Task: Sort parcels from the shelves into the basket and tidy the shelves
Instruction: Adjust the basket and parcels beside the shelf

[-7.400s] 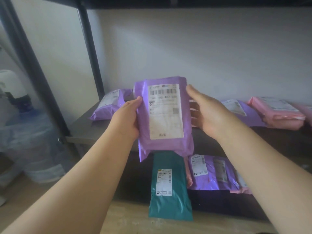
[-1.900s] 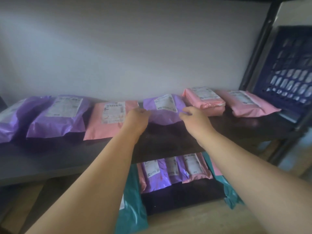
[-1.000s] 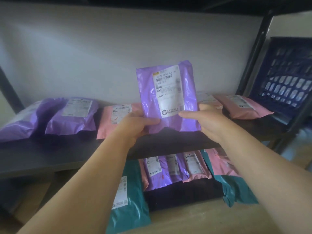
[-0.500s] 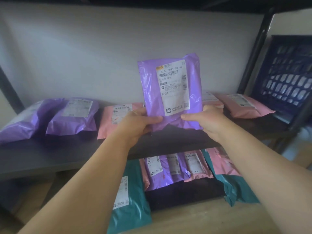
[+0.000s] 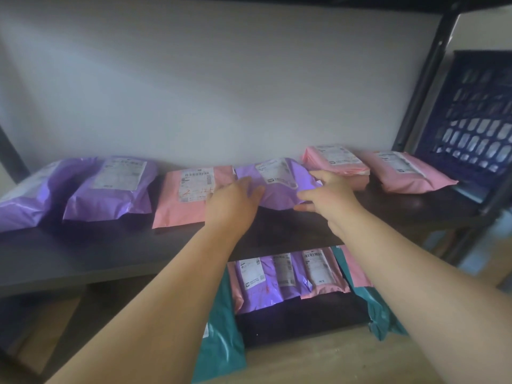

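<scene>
The purple parcel (image 5: pixel 277 187) lies label-up on the middle of the dark shelf (image 5: pixel 110 245), near the wall, between a pink parcel (image 5: pixel 191 198) touching its left side and a stack of pink parcels (image 5: pixel 336 164) just beside its right. Both hands are on its near edge. The right hand (image 5: pixel 328 195) has a loose grip on the near right corner, fingers spread over the top and thumb at the front edge. The left hand (image 5: pixel 235 200) rests against the near left corner with its thumb on the purple film; whether its grip closes under the parcel I cannot tell. Farther left on the same shelf sit two more purple parcels (image 5: pixel 110 187), one overlapping the other, and far right another pink one (image 5: pixel 407 173). Beyond the shelf's right post stands a dark blue basket (image 5: pixel 471 112) with a slotted wall. On the shelf below, purple and pink parcels (image 5: pixel 291 273) stand in a row, with teal parcels (image 5: pixel 219 328) leaning at either side.
</scene>
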Available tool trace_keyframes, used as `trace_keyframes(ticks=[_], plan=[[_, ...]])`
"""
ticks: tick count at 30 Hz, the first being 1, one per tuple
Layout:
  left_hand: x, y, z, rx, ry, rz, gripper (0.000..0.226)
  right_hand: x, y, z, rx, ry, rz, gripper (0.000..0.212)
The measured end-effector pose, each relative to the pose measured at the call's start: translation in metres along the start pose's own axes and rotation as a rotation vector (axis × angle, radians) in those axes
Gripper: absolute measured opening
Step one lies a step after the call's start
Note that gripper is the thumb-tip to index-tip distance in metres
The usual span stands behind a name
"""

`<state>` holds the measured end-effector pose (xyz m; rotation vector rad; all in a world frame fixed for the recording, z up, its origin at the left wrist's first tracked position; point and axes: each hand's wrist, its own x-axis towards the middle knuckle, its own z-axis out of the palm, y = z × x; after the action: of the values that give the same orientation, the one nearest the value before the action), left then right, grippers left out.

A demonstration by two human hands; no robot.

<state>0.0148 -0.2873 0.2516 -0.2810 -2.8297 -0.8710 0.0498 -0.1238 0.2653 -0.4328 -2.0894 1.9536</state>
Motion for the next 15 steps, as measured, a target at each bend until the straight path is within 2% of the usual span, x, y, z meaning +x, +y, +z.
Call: trace_keyframes(ticks=[4, 8, 15], plan=[[0.003, -0.005, 0.007, 0.154, -0.051, 0.006, 0.044, 0.005, 0.004, 0.008, 0.028, -0.038, 0.004, 0.056], [0.005, -0.006, 0.004, 0.162, 0.008, -0.014, 0.044, 0.008, 0.004, 0.016, -0.027, -0.033, -0.046, 0.058], [-0.006, 0.011, -0.006, 0.067, 0.027, -0.004, 0.042, 0.008, 0.012, 0.000, -0.320, 0.175, -0.140, 0.052]])
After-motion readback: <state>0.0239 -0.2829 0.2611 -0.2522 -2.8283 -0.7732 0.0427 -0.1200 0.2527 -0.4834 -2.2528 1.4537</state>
